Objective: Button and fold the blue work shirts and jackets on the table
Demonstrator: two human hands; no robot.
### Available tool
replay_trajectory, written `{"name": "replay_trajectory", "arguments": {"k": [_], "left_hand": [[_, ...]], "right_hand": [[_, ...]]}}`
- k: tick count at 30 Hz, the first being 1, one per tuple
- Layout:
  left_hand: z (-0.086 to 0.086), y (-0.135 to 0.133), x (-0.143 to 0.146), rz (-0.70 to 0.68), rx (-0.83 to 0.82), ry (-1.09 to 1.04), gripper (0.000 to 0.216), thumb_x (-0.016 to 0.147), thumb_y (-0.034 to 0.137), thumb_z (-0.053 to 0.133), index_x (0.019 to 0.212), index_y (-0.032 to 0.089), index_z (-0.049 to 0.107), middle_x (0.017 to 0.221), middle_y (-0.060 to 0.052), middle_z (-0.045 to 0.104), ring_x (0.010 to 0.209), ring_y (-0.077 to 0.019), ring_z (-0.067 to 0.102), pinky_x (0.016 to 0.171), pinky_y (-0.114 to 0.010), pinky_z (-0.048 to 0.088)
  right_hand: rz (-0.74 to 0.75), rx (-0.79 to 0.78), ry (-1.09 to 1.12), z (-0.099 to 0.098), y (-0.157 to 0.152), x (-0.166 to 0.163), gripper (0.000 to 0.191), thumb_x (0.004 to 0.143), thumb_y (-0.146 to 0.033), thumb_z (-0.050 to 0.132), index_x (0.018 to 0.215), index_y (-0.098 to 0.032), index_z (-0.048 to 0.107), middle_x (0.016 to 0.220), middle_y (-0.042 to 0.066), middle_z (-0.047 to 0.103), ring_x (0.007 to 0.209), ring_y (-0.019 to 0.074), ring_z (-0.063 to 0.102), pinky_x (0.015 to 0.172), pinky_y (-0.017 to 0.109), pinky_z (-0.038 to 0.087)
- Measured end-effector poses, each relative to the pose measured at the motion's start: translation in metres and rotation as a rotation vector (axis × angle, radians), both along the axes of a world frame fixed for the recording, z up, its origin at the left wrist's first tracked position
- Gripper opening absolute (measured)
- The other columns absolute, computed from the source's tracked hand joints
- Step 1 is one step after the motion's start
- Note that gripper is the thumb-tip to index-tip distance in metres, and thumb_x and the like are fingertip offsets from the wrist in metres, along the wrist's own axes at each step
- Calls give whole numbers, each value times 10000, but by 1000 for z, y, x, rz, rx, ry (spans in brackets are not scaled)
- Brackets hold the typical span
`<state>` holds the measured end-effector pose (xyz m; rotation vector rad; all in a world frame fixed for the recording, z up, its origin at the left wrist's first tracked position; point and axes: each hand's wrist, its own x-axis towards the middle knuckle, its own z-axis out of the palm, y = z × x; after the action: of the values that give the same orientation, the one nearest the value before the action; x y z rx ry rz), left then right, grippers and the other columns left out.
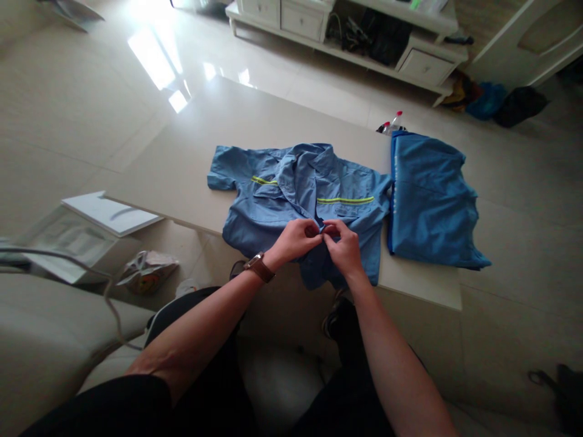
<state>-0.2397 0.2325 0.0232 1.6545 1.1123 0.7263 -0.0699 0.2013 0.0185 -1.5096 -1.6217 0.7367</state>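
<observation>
A short-sleeved blue work shirt (268, 209) with yellow-green stripes lies front up on the table, its collar away from me and its lower edge hanging over the near side. My left hand (298, 238), with a watch (259, 266) on the wrist, pinches the shirt's front edge near the middle. Right beside it, my right hand (341, 241) pinches the same front opening, and the fingertips of both hands meet there. Whether a button sits between the fingers is too small to tell.
Folded blue clothes (432, 200) lie at the table's (182, 158) right end. Bottles with red caps (395, 121) show behind them. A white cabinet (300, 21) stands across the floor. At the left are a white box (82, 237), a plastic bag (148, 270) and a cable (109, 297).
</observation>
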Motion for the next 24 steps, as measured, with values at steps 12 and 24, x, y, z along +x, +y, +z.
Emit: {"name": "replay_trajectory", "arguments": {"k": [12,24], "left_hand": [[-20,2,9,237,-350,-284,67,798,183,704,770,142,659,641,14,640,577,-96,568,562,-200,422],[-20,2,5,189,-288,-280,80,820,175,676,897,161,661,645,29,653,571,-96,590,544,-189,409]], "right_hand": [[33,1,-31,2,-1,-3,259,838,-190,635,1081,-247,702,905,27,757,841,213,725,846,361,583],[65,64,-107,3,-2,-3,248,890,-183,594,1096,-254,711,974,59,740,914,241,699,891,397,556]]}}
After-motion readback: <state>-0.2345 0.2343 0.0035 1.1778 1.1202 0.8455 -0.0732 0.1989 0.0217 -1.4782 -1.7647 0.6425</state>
